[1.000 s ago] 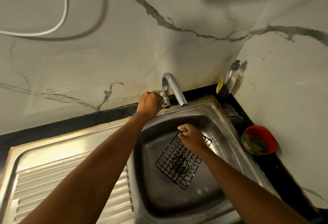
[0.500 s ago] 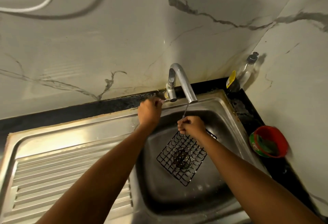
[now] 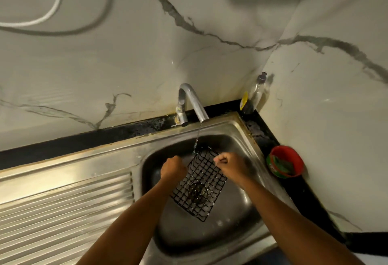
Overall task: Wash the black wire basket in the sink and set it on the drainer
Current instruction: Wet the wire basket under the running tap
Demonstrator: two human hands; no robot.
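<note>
In the steel sink [image 3: 210, 235] the black wire basket [image 3: 199, 187], a flat rounded-corner grid, is held tilted under a thin stream from the curved tap [image 3: 190, 103], left hand [image 3: 173, 169] and right hand [image 3: 230, 165] each curled round an upper edge; a red bowl [image 3: 294, 155] on the dark worktop [image 3: 298, 193] holds something green.

Veined marble walls [image 3: 210, 65], black countertop [image 3: 84, 141]

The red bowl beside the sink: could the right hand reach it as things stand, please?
Probably yes: the red bowl sits just right of the right hand, only the sink rim between them. But its grip is on the black wire basket, which it must release first.
</note>
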